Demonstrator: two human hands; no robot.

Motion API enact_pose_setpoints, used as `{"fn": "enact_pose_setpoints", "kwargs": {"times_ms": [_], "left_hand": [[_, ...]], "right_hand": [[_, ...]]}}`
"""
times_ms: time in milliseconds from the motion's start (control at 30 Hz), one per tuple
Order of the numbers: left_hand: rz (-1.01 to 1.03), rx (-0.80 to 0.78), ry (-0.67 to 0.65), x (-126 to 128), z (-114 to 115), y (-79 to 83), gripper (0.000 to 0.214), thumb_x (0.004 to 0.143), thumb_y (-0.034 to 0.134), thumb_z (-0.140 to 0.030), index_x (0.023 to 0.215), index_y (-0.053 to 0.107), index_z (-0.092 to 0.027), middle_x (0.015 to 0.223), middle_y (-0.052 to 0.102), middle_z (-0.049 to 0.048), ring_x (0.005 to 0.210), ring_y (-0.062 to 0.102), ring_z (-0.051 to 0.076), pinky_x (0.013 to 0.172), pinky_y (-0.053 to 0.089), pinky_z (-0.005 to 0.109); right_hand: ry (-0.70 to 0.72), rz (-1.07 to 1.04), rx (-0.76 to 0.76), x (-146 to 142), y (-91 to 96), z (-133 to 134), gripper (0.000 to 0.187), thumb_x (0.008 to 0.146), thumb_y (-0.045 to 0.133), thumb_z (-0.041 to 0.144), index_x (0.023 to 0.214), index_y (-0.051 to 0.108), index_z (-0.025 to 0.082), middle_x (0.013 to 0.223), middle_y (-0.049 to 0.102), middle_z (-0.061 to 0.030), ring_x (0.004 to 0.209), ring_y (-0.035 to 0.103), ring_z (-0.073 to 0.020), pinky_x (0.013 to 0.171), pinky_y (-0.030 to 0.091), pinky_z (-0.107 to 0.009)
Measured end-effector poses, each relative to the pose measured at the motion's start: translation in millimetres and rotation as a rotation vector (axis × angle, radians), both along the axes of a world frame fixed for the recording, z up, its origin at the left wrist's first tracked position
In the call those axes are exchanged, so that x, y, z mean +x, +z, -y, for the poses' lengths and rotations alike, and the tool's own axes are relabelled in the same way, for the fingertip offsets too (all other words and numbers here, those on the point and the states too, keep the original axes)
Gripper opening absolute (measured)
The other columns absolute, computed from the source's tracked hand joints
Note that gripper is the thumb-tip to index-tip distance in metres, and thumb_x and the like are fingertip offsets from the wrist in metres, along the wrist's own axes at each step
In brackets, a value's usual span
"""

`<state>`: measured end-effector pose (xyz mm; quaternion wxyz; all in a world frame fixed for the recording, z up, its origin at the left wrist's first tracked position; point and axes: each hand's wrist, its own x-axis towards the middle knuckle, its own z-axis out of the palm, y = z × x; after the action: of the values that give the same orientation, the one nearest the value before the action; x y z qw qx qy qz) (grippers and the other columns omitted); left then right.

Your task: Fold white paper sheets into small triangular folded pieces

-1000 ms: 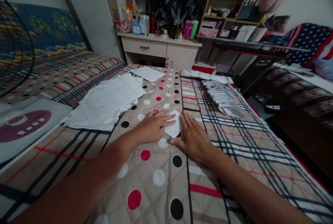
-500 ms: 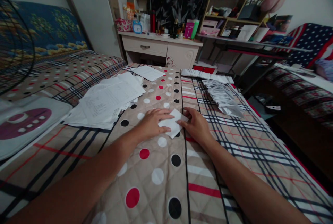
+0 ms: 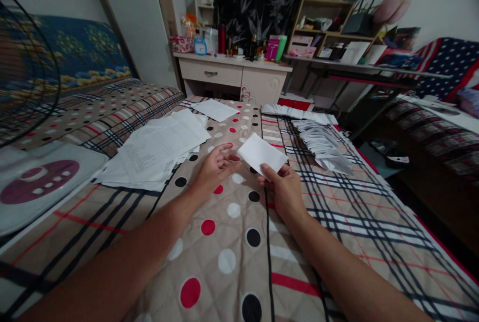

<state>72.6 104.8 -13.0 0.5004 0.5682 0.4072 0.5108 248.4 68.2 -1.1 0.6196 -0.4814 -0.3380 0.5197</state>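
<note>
A small folded sheet of white paper (image 3: pixel 262 153) is held up over the bed. My right hand (image 3: pixel 282 182) pinches its near right corner, thumb on top. My left hand (image 3: pixel 215 167) hovers just left of the paper, fingers apart and holding nothing. A pile of printed paper sheets (image 3: pixel 160 147) lies to the left. Farther off lies a single white sheet (image 3: pixel 216 110). To the right, many folded papers (image 3: pixel 322 145) stand in an overlapping row, with another row of folded papers (image 3: pixel 299 114) behind it.
The patterned quilt (image 3: pixel 228 232) covers the bed. A white bag with a purple print (image 3: pixel 45 182) lies at left, beside a wire fan guard (image 3: pixel 56 77). A white dresser (image 3: pixel 211 72) stands beyond the bed. At right is a desk with shelves (image 3: pixel 325 32).
My right hand has lifted the folded paper off the quilt. My left hand has let go of it and moved slightly left. The view has tilted a little upward.
</note>
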Motion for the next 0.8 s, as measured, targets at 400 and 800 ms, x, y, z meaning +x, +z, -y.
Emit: {"fn": "enact_pose_setpoints", "kwargs": {"times_ms": [400,800], "left_hand": [[-0.165,0.019,-0.109,22,30,12.7,0.021,0.076,0.068,-0.037,0.080,0.064,-0.018,0.089,0.071,0.0053,0.088,0.064,0.019,0.077,0.051,0.028],[-0.122,-0.022,0.074,6,19,7.0,0.046,0.078,0.063,-0.051,0.052,0.055,-0.015,0.043,0.041,-0.0043,0.039,0.030,0.006,0.040,0.020,0.021]], "right_hand": [[0.242,-0.023,0.041,-23,0.2,12,0.031,0.067,0.078,0.040,0.075,0.061,0.015,0.045,0.043,0.0098,0.035,0.026,-0.0023,0.034,0.017,-0.017],[0.118,0.041,0.097,-7,1.3,5,0.029,0.066,0.080,0.035,0.081,0.066,0.014,0.052,0.050,0.0067,0.040,0.027,-0.0045,0.038,0.018,-0.020]]}}
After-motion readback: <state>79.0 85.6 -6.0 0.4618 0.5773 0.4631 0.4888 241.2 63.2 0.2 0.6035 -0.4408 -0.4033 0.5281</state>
